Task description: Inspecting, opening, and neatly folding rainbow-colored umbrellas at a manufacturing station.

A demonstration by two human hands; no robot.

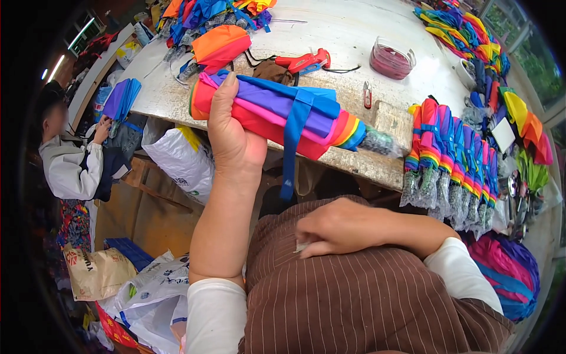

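Observation:
My left hand [234, 133] is wrapped round a folded rainbow umbrella [268, 112], raised above the table's near edge and lying nearly level. Its blue closing strap [291, 144] hangs loose across the folds. Toward the right, the end of the umbrella is covered in clear plastic wrap [382, 142]. My right hand [339, 227] is against the front of my brown striped apron [354, 295], fingers curled in. A small pale bit shows at its fingertips; I cannot tell what it is.
Bundled rainbow umbrellas [451, 147] line the table's right edge. On the white table [336, 26] are a red tool [306, 61], a cutter [367, 94], a wooden block [394, 125] and a clear tub [392, 59]. At left, another person [73, 165] holds a blue-purple umbrella [122, 100].

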